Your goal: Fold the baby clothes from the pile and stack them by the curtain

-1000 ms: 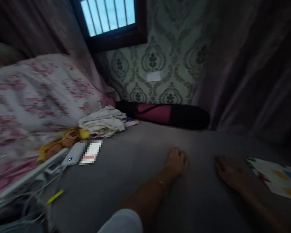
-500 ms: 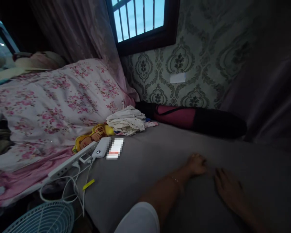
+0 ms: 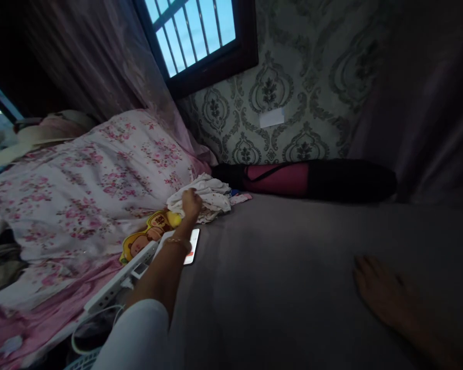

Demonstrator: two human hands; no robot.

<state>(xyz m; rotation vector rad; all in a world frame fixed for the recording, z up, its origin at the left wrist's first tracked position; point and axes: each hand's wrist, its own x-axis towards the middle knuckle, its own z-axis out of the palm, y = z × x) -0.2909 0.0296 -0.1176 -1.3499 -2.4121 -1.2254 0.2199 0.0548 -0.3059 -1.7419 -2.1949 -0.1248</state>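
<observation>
My left hand [image 3: 192, 202] reaches across the bed to a crumpled pile of white dotted cloth [image 3: 215, 198]. Its fingers are curled closed on the top cloth; the fingertips are partly hidden. Below my left wrist lies a lit phone [image 3: 195, 241], partly covered by the forearm. A yellow cartoon plush [image 3: 160, 221] is just left of the hand. My right hand [image 3: 381, 290] rests flat on the grey bed sheet [image 3: 278, 267], fingers stretched out and holding nothing.
A white power strip [image 3: 116, 280] with cables runs along the bed's left edge. Pink floral bedding [image 3: 119, 169] is heaped on the left. A long black and maroon bag [image 3: 278, 179] lies against the patterned wall [image 3: 304, 97], below a barred window [image 3: 196, 36].
My left hand has moved left from the middle of the sheet to the cloth pile, its arm now covering part of the phone and power bank. The right hand stays flat on the sheet.
</observation>
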